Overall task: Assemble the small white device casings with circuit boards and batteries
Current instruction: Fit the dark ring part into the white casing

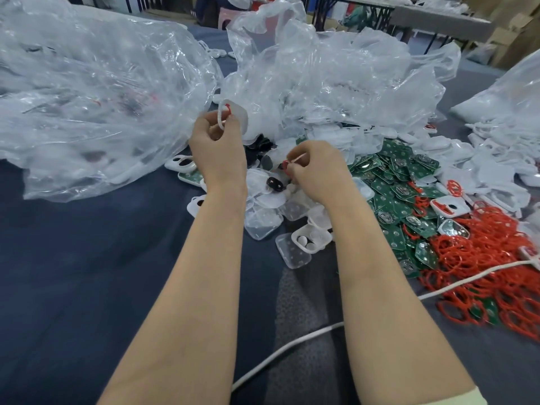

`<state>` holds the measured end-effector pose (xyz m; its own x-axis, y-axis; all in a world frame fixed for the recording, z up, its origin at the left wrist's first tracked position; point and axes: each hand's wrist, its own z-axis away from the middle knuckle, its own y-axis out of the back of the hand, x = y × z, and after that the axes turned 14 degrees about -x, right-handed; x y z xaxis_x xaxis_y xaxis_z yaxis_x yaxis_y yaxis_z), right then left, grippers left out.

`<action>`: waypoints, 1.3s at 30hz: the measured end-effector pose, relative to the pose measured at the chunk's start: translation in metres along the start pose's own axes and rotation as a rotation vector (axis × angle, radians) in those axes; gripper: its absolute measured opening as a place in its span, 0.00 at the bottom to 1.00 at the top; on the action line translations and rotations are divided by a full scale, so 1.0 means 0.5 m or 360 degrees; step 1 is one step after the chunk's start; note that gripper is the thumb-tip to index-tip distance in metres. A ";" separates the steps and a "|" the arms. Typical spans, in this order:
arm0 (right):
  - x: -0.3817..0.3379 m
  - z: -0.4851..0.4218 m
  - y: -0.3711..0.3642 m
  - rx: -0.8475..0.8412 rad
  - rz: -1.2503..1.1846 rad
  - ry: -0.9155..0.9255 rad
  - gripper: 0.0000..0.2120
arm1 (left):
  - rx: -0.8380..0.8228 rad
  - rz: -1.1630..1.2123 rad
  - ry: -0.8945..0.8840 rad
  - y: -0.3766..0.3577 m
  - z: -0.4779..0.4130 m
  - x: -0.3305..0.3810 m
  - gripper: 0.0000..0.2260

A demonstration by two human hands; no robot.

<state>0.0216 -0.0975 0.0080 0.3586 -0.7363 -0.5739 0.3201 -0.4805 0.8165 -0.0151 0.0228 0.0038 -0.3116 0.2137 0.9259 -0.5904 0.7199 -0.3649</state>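
**Step in hand: fitting a red part to a casing.**

The left hand is raised above the heap. Its fingers are curled round a white casing, and a red ring shows at the casing's top edge. The right hand sits lower, just above the loose parts. Its thumb and forefinger are closed in a fine pinch on a small red piece.

**Procedure**

1. Grip the casing by its edges only, so that the open face is clear toward the right hand.
2. Pinch the red piece close to one end, leaving the other end free to seat.
3. Bring both hands together low over the dark table cover (a dropped part is easier to find there than in the heap).
4. Seat the piece fully before reaching for a board from the green circuit boards, which lie just right of the right hand. The loose red rings are piled beyond them.

**Limits of the view**

- The left palm hides the lower half of the casing, so whether a board sits inside it cannot be seen.
- A thin pale sliver projects from the right-hand pinch. It may be a stick or part of the red piece, but the view is too small to settle this.
- No separate batteries can be picked out.
- The clear plastic bags blur whatever lies inside them.
- The frame cuts off the piles at its right edge.
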 end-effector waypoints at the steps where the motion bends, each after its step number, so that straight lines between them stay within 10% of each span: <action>1: 0.002 -0.001 -0.001 0.0063 0.0002 0.0007 0.08 | -0.0024 0.0000 0.0019 0.000 0.000 -0.001 0.06; 21: 0.004 0.010 -0.020 -0.0258 0.0382 0.0164 0.10 | -0.0511 -0.0471 0.0164 -0.027 0.012 -0.032 0.06; 31: 0.071 0.040 0.044 0.0009 -0.1623 0.0012 0.09 | -0.0705 -0.0514 0.0202 -0.051 0.032 -0.045 0.07; 39: 0.081 0.037 0.041 0.0199 -0.1665 0.0146 0.08 | -0.0842 -0.0747 0.0147 -0.063 0.047 -0.058 0.07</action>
<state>0.0266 -0.1460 0.0024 0.0232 0.1092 -0.9938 0.4173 -0.9043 -0.0896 -0.0049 -0.0214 -0.0140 -0.0351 -0.1593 0.9866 -0.1988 0.9686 0.1493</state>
